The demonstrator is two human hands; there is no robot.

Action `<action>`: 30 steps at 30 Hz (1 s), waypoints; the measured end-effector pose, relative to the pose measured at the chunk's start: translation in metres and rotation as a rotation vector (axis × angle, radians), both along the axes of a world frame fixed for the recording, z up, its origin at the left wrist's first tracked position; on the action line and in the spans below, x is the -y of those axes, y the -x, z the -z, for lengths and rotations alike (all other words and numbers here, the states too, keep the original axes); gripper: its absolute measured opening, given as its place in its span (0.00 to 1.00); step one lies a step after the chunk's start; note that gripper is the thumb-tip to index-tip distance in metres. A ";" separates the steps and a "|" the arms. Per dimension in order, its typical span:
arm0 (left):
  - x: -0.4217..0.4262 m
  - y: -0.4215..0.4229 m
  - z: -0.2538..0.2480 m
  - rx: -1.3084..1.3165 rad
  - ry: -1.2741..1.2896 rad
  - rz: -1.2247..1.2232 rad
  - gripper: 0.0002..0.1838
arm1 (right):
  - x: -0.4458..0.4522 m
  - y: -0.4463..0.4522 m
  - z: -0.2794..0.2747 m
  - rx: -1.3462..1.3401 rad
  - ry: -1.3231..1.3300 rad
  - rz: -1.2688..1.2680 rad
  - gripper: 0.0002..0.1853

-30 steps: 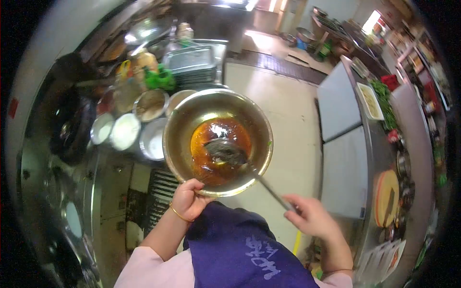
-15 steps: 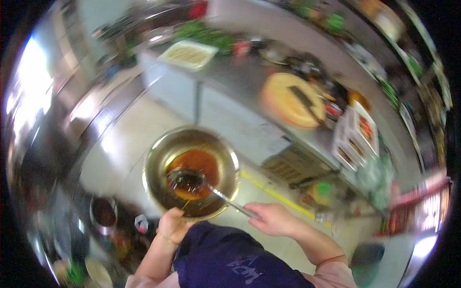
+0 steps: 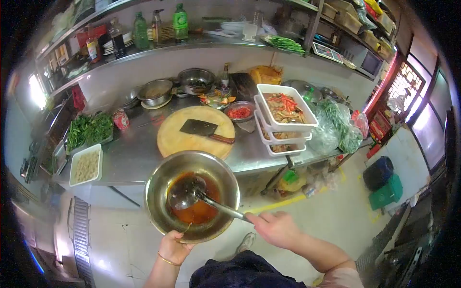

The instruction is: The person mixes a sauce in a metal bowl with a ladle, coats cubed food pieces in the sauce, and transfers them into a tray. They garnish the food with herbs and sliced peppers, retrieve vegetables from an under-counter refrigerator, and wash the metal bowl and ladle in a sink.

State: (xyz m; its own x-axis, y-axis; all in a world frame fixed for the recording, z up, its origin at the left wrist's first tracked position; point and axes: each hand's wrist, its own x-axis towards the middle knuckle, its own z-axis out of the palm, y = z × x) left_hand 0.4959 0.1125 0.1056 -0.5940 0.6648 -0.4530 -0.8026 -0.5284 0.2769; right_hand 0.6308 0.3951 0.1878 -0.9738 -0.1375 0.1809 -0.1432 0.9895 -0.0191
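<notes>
My left hand [image 3: 174,248] grips the near rim of a wide metal bowl [image 3: 156,206], its thumb over the edge and the other fingers hidden beneath. Reddish-brown sauce [image 3: 200,212] covers the bottom of the bowl. In my right hand [image 3: 274,229] is the handle of a metal ladle [image 3: 185,193], closed in the fingers. The ladle's head rests low in the bowl, in or just over the liquid; I cannot tell how deep. Beyond the bowl, a cleaver [image 3: 199,127] lies on a round cutting board [image 3: 174,138].
The steel counter [image 3: 129,158] runs ahead of me. On it stand stacked white trays [image 3: 311,124], a bowl of chopped red pepper [image 3: 239,111], leafy greens [image 3: 89,130], a white tray [image 3: 99,165] and bagged vegetables [image 3: 336,127]. Bottles line the shelf [image 3: 158,49] above. A green bin [image 3: 386,192] stands right.
My view has swung right to face the counter, with the bowl now close to its front edge. Both hands keep their holds on bowl and ladle.
</notes>
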 end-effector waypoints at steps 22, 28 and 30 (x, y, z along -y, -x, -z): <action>-0.324 0.264 -0.062 -0.087 -0.050 -0.013 0.24 | -0.354 0.256 -0.119 0.529 1.072 0.222 0.24; -0.394 0.327 -0.056 -0.035 0.025 -0.185 0.22 | -0.481 0.304 -0.140 0.568 1.522 0.382 0.20; -0.406 0.344 -0.040 -0.090 -0.021 -0.198 0.23 | -0.536 0.319 -0.138 0.481 1.463 0.474 0.20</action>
